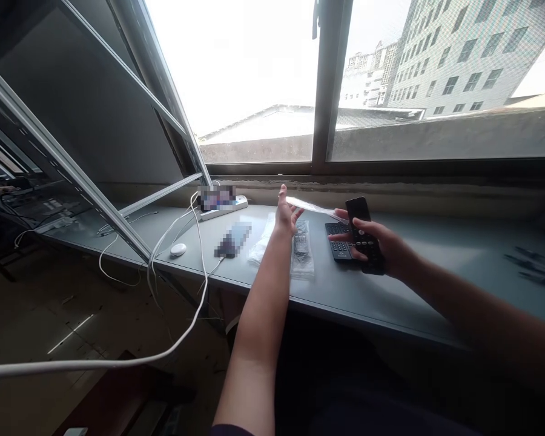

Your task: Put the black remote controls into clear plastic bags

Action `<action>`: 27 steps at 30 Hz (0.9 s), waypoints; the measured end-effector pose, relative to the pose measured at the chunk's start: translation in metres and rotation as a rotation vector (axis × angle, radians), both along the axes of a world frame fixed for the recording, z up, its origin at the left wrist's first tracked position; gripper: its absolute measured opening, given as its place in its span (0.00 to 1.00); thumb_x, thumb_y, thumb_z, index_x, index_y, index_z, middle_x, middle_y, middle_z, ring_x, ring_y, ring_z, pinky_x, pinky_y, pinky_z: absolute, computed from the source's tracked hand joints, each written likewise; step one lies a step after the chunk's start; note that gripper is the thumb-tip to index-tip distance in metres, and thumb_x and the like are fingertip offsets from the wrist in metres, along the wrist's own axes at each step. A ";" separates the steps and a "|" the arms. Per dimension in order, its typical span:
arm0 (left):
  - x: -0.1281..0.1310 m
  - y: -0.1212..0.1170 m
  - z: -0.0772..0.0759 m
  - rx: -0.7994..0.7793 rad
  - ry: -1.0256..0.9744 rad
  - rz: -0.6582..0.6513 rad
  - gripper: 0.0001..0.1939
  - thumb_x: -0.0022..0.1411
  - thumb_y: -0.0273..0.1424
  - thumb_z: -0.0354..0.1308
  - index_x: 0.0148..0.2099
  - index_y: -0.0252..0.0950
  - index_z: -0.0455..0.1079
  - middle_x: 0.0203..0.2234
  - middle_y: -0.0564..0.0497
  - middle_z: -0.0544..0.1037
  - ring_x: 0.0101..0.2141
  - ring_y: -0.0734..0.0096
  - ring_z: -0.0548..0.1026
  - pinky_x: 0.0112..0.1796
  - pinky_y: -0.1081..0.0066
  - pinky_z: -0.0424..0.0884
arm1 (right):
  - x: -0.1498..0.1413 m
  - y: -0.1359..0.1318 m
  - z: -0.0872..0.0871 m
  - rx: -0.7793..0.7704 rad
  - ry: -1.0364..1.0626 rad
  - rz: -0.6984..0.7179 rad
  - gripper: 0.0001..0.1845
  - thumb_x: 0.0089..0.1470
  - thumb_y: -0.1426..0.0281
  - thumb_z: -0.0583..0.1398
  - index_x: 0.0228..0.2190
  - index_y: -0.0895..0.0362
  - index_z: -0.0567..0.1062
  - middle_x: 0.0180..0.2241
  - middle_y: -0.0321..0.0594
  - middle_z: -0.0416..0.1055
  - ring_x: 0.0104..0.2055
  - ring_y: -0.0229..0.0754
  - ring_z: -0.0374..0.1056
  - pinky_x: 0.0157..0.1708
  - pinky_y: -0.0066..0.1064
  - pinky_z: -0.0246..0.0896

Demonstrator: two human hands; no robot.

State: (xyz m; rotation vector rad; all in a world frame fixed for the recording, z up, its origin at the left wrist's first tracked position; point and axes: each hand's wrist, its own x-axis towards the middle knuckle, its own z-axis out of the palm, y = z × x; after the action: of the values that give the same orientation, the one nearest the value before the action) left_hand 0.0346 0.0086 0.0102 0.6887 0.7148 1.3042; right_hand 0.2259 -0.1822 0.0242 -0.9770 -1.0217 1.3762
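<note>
My right hand (381, 242) grips a black remote control (361, 233) upright, with the thumb across its button side. A thin clear plastic bag (315, 208) stretches from the fingers of that hand toward my left hand (287, 215). The left hand's thumb points up and its fingers are spread; the bag's end reaches the gap between them, and I cannot tell whether it touches. More black remotes (341, 249) lie on the table behind the right hand. A bagged remote (302, 248) lies just right of my left forearm, and clear plastic bags (262, 245) lie to its left.
On the grey table (418, 303) are a blurred-out phone (233, 240) on a cable, a white round object (178, 249) and a power strip (224, 208). White cables (202, 290) hang over the left edge. A metal frame (86, 181) slants at left. Dark items (536, 266) lie far right.
</note>
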 end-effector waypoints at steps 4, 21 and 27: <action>0.007 0.004 -0.005 -0.012 0.098 -0.090 0.12 0.74 0.37 0.70 0.54 0.37 0.78 0.50 0.42 0.85 0.42 0.67 0.84 0.43 0.72 0.82 | -0.004 -0.002 -0.002 0.038 -0.077 0.036 0.29 0.66 0.56 0.70 0.65 0.50 0.80 0.52 0.53 0.86 0.29 0.44 0.80 0.16 0.28 0.66; -0.073 0.034 0.044 0.433 0.647 -0.070 0.12 0.60 0.24 0.79 0.45 0.35 0.83 0.39 0.44 0.86 0.35 0.64 0.82 0.38 0.71 0.77 | 0.001 0.006 -0.014 0.088 -0.141 0.174 0.22 0.71 0.57 0.69 0.59 0.54 0.86 0.72 0.59 0.73 0.42 0.52 0.87 0.13 0.25 0.60; -0.104 0.042 0.030 0.274 1.090 -0.227 0.15 0.51 0.19 0.81 0.34 0.37 0.80 0.26 0.48 0.82 0.23 0.71 0.73 0.26 0.75 0.65 | 0.003 0.008 -0.016 0.082 -0.157 0.173 0.21 0.72 0.57 0.67 0.59 0.54 0.85 0.71 0.60 0.75 0.42 0.52 0.87 0.13 0.25 0.62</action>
State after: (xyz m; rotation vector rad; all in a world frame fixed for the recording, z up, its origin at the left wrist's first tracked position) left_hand -0.0691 0.0502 0.0403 1.6964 1.2753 0.7433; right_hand 0.2288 -0.1743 0.0080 -0.9646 -1.2959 1.4030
